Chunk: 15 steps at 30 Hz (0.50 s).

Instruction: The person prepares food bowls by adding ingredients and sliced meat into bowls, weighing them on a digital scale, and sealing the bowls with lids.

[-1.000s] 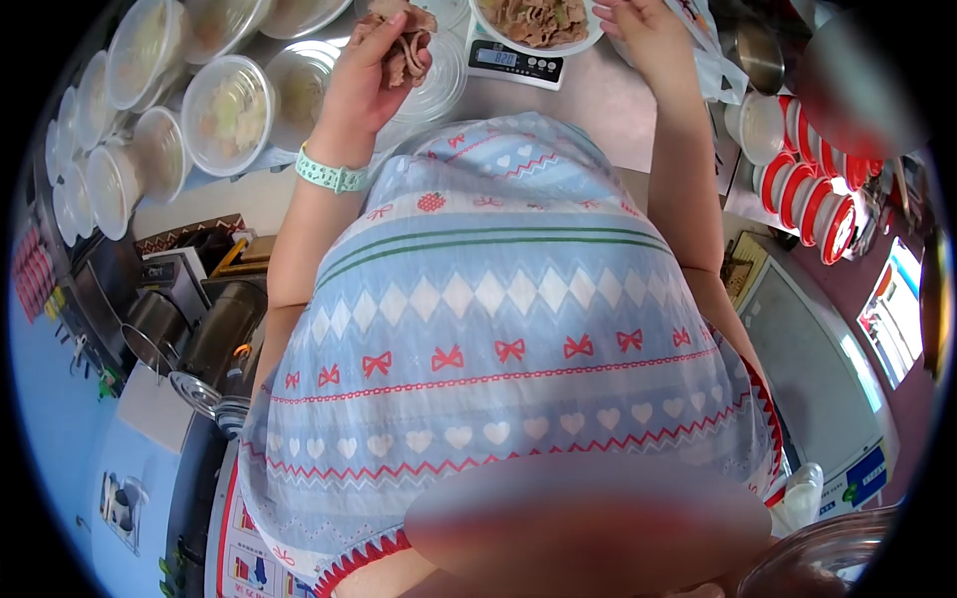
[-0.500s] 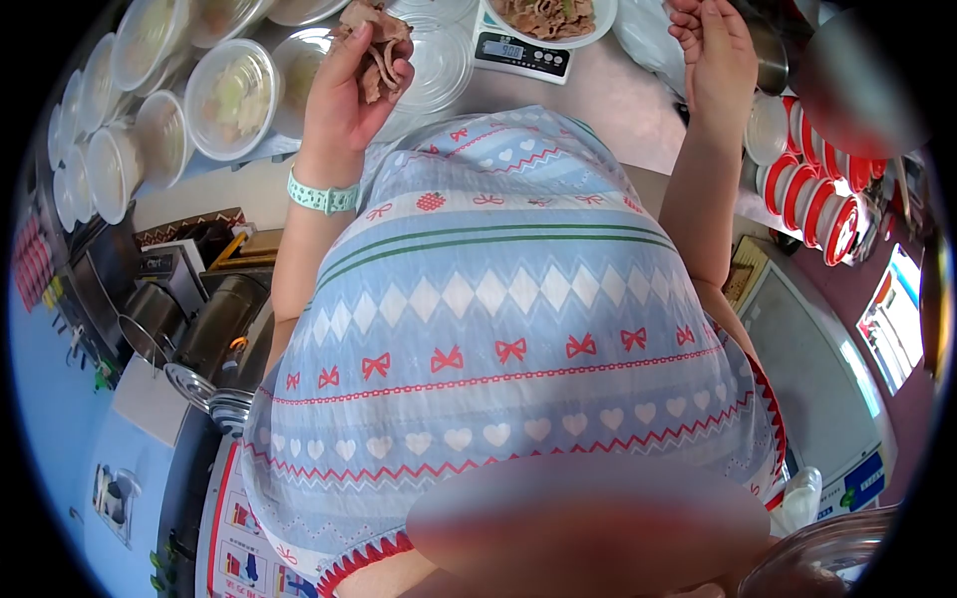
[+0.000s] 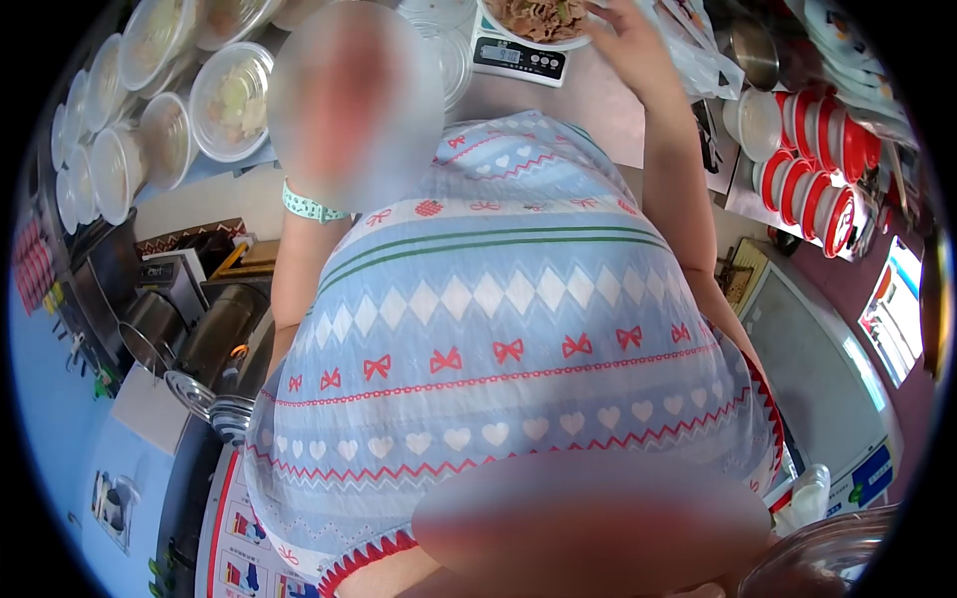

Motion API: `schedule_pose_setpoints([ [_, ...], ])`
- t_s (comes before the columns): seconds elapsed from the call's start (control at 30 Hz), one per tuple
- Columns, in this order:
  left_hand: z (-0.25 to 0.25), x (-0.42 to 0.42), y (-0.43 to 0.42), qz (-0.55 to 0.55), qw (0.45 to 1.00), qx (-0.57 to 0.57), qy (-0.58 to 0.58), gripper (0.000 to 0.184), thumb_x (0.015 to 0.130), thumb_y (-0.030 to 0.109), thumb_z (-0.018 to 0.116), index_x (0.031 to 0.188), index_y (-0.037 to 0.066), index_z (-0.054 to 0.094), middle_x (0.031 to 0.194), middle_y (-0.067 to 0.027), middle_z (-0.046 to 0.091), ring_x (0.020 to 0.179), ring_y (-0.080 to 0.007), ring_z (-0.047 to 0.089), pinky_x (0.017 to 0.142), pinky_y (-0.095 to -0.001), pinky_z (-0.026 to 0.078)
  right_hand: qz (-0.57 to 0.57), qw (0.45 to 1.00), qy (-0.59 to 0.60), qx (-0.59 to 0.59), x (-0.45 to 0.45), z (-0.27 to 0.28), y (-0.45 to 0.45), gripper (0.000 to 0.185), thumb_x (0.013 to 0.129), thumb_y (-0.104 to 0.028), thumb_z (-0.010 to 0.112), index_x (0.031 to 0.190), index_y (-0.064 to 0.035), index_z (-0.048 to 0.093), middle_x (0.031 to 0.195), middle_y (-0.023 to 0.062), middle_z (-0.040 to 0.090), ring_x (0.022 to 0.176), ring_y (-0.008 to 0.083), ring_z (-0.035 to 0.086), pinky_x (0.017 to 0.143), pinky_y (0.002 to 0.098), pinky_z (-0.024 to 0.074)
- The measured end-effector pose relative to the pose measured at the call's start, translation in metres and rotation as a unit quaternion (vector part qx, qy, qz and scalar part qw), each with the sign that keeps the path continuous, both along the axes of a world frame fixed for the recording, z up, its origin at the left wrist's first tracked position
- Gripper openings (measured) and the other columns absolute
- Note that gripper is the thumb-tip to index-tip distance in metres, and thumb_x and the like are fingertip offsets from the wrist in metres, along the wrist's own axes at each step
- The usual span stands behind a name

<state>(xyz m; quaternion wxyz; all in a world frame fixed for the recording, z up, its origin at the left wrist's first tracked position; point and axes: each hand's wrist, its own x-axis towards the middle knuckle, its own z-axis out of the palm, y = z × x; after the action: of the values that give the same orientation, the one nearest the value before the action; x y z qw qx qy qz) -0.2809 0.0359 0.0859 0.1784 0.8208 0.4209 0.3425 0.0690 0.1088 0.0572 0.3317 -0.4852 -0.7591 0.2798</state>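
Note:
My left hand [image 3: 349, 110] is raised at the upper left, above a mint patterned wristband [image 3: 311, 205]. A blurred patch covers it, so its fingers and anything in them are hidden. My right hand [image 3: 630, 45] reaches over the right rim of a white bowl [image 3: 533, 41], its fingers stretched out and partly apart at the brown meat slices [image 3: 543, 15]. Whether the fingertips touch the meat is not clear. Under the bowl stands a white digital kitchen scale [image 3: 518, 60] with a lit display.
Several lidded clear tubs [image 3: 231, 100] of food crowd the left of the counter. Clear plastic lids [image 3: 449, 65] lie left of the scale. A plastic bag [image 3: 703, 65], a metal pot [image 3: 750, 55] and red-and-white stacked containers [image 3: 802, 194] are at the right.
My right hand has moved left and down onto the bowl's edge. My left hand, seen holding meat slices before, is now covered by blur. The scale's display has changed.

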Motion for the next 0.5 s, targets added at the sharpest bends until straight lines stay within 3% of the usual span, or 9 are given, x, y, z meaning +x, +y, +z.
schedule_pose_setpoints([
  [0.13,-0.005,-0.002,-0.005,0.064,0.997,-0.013,0.042,0.045,0.089,0.011,0.060,0.130,0.000,0.046,0.119,-0.0117,0.057,0.105,-0.0224,0.058,0.090,-0.0332,0.048,-0.116,0.974,0.091,-0.171,-0.016,0.009,-0.002,0.031,0.089,-0.007,0.058,0.119,-0.0024,0.056,0.125,0.0149,0.057,0.105,0.0242,0.061,0.086,0.0291,0.0493],
  [0.2,-0.007,-0.004,-0.008,0.087,0.996,-0.023,0.030,0.043,0.090,0.011,0.058,0.130,0.001,0.045,0.120,-0.0109,0.057,0.106,-0.0227,0.058,0.091,-0.0329,0.048,-0.105,0.991,0.037,0.069,-0.010,0.000,0.007,0.022,0.091,-0.020,0.059,0.105,-0.0031,0.062,0.106,0.0131,0.063,0.085,0.0210,0.064,0.072,0.0266,0.0506],
  [0.23,-0.009,-0.008,-0.009,0.050,0.989,-0.099,-0.093,0.041,0.093,0.012,0.055,0.131,0.001,0.045,0.121,-0.0108,0.057,0.107,-0.0224,0.057,0.091,-0.0327,0.048,-0.101,0.983,0.018,0.153,-0.006,-0.002,0.009,0.023,0.092,-0.024,0.060,0.101,-0.0033,0.064,0.100,0.0124,0.065,0.079,0.0200,0.064,0.067,0.0257,0.0510],
  [0.27,-0.009,-0.017,-0.008,0.014,0.964,-0.164,-0.211,0.040,0.095,0.014,0.053,0.132,0.001,0.044,0.123,-0.0107,0.056,0.109,-0.0222,0.057,0.092,-0.0324,0.048,-0.079,0.997,0.012,0.019,-0.004,0.000,0.004,0.024,0.092,-0.020,0.060,0.108,-0.0028,0.062,0.107,0.0096,0.064,0.089,0.0180,0.061,0.078,0.0270,0.0479],
  [0.3,-0.005,-0.018,-0.014,0.010,0.874,-0.261,-0.409,0.038,0.100,0.021,0.045,0.132,0.002,0.045,0.124,-0.0110,0.055,0.111,-0.0213,0.055,0.092,-0.0326,0.048,-0.046,0.994,0.009,-0.103,-0.007,0.002,0.004,0.028,0.091,-0.016,0.060,0.115,-0.0024,0.061,0.115,0.0067,0.064,0.100,0.0161,0.058,0.088,0.0283,0.0448],
  [0.33,-0.006,-0.030,-0.003,-0.141,0.598,-0.373,-0.695,0.042,0.099,0.028,0.046,0.132,0.003,0.045,0.124,-0.0142,0.054,0.111,-0.0217,0.054,0.090,-0.0353,0.050,-0.099,0.989,0.015,-0.109,-0.014,0.003,0.006,0.031,0.090,-0.015,0.060,0.118,-0.0029,0.061,0.128,0.0110,0.059,0.114,0.0209,0.055,0.096,0.0317,0.0427],
  [0.4,0.064,-0.047,0.010,-0.094,0.519,-0.407,-0.745,0.045,0.093,0.034,0.056,0.123,0.001,0.049,0.099,-0.0153,0.060,0.086,-0.0185,0.059,0.063,-0.0262,0.054,-0.051,0.985,-0.114,0.119,-0.016,-0.001,0.004,0.030,0.087,-0.004,0.055,0.116,-0.0030,0.062,0.121,0.0174,0.060,0.111,0.0318,0.058,0.099,0.0374,0.0423],
  [0.47,0.097,-0.092,0.026,-0.025,0.723,-0.333,-0.605,0.033,0.096,0.035,0.049,0.107,0.005,0.058,0.089,-0.0076,0.058,0.073,-0.0153,0.052,0.058,-0.0235,0.048,-0.128,0.976,0.096,-0.149,-0.030,0.010,-0.008,0.027,0.092,-0.008,0.054,0.118,0.0004,0.058,0.119,0.0127,0.061,0.108,0.0213,0.059,0.096,0.0317,0.0438],
  [0.5,0.127,-0.108,0.038,-0.032,0.738,-0.305,-0.601,0.022,0.094,0.026,0.055,0.099,0.005,0.058,0.083,-0.0082,0.058,0.069,-0.0157,0.053,0.058,-0.0246,0.048,-0.131,0.964,0.121,-0.197,-0.028,0.013,-0.009,0.025,0.094,-0.010,0.054,0.116,0.0009,0.058,0.117,0.0107,0.061,0.104,0.0163,0.060,0.093,0.0285,0.0446],
])
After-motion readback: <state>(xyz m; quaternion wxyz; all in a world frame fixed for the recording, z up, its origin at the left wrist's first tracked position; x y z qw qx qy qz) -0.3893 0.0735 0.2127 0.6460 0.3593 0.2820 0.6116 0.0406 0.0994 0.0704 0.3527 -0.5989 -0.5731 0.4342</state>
